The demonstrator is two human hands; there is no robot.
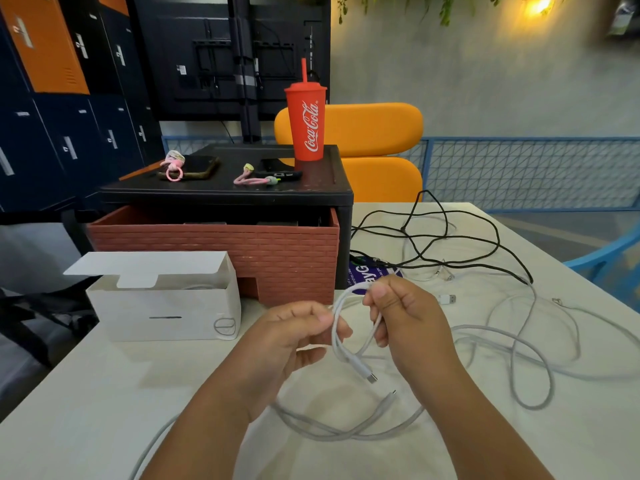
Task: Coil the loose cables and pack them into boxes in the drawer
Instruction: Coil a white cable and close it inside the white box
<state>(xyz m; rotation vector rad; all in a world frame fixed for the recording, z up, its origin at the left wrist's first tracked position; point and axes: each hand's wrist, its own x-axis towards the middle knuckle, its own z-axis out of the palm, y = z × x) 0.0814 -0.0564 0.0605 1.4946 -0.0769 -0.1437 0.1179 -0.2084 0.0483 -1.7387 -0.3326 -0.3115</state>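
At the far left stands one white box (162, 311), flap up, beside the drawer (214, 251), which is pulled out of the black unit (225, 188). Something pale and curved shows inside the box, perhaps a coiled cable, but it is too faint to be sure. Dark shapes sit in the back of the drawer; whether they are boxes I cannot tell.

On the unit's top lie two phones, each with a pink strap, and one red cup (306, 123).

In the middle, both hands work one white cable (346, 341). The left hand (294, 336) pinches the strand between thumb and fingertips, the other fingers loosely curled. The right hand (401, 310) is closed around the top of a small loop, thumb pressed over it. The loop hangs between the hands above the table (86, 393), and a plug (367, 374) dangles from its lower end.

Below the hands a grey cable (346, 433) sprawls in wide, uncoiled bends. To the right lies a black cable (450, 237), tangled, and further pale cables (519, 341) cross each other near the table's right edge; at least two run there, though the overlap stops a firm count. A loose white plug (446, 298) lies just right of the right hand.

By my reading the task is early. At most one cable is boxed, one is partway coiled with only its first loop made, and at least four others remain loose. The box is not yet in the drawer.
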